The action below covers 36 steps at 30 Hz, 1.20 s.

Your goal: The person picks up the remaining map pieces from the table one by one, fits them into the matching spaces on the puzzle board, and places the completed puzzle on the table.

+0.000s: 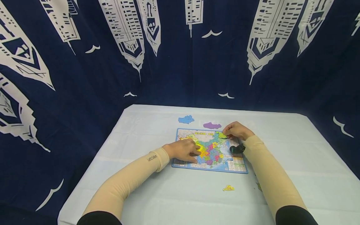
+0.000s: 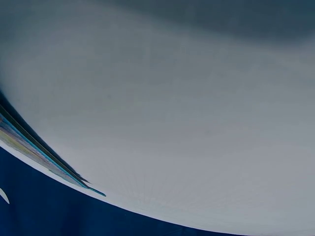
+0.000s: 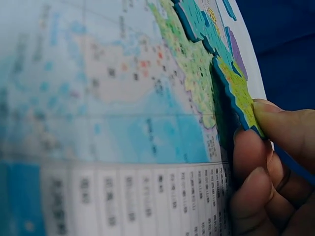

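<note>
A map puzzle board (image 1: 239, 171) with a blue rim lies on the white table, many colourful pieces set in it. My right hand (image 1: 237, 130) is at its far right corner, pinching a yellow-green puzzle piece (image 3: 239, 91) between thumb and fingertips. In the right wrist view that piece is tilted, its lower end raised off the board and its upper end against a teal piece (image 3: 204, 29). My left hand (image 1: 183, 150) rests on the left half of the map with its fingers loosely extended. Only the board's edge (image 2: 44, 155) shows in the left wrist view.
Beyond the board lie a blue piece (image 1: 186, 119) and a purple piece (image 1: 212, 125). A yellow piece (image 1: 228, 188) lies on the near side, and another small piece (image 1: 259, 187) is partly hidden by the right sleeve. A dark patterned curtain (image 1: 174, 78) hangs behind the table.
</note>
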### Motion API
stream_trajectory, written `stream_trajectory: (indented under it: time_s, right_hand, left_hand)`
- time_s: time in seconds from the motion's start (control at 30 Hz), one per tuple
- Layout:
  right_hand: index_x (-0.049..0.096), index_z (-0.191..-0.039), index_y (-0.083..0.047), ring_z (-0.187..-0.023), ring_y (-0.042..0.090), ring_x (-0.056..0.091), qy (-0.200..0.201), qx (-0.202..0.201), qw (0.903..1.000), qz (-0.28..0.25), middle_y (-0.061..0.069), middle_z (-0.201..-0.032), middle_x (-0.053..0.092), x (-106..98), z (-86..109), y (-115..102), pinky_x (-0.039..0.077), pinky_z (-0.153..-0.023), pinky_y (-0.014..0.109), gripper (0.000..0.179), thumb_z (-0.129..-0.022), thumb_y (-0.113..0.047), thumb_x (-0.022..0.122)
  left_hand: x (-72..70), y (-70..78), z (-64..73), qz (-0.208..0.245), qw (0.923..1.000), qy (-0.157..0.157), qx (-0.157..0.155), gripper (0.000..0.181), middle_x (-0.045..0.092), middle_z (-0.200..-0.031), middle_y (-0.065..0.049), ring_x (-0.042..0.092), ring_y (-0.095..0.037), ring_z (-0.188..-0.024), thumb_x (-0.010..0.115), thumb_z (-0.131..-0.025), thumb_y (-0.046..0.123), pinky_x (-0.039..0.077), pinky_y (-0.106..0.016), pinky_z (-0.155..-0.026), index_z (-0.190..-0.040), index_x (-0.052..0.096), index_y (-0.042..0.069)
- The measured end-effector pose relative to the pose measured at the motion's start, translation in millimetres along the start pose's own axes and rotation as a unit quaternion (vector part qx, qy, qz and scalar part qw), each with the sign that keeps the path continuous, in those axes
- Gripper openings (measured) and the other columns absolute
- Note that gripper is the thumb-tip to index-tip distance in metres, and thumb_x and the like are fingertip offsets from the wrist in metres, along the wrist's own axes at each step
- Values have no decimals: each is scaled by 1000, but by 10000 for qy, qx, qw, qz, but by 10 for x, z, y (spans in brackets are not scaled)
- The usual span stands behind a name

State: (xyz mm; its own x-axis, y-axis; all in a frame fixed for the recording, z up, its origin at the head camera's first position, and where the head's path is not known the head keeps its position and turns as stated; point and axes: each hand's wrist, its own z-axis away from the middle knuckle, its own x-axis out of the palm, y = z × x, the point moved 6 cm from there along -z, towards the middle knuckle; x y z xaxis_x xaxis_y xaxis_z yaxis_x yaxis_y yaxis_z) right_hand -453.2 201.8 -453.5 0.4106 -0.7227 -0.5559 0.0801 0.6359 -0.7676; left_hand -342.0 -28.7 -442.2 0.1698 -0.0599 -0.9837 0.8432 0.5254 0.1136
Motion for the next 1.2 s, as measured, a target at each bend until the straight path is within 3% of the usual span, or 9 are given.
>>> stream_trajectory:
  time_s: [1.2]
  right_hand:
    - [69,-100,6,-65,10,57,-43,208,9992,331,0,-75,64,25,54,-123,52,-65,24,12,-96,-4,63]
  left_hand:
    - [-5,8,4,21,10000,-24,-42,47,56,-145,-11,57,-20,-133,68,-94,44,38,-32,-117,-131,67,15]
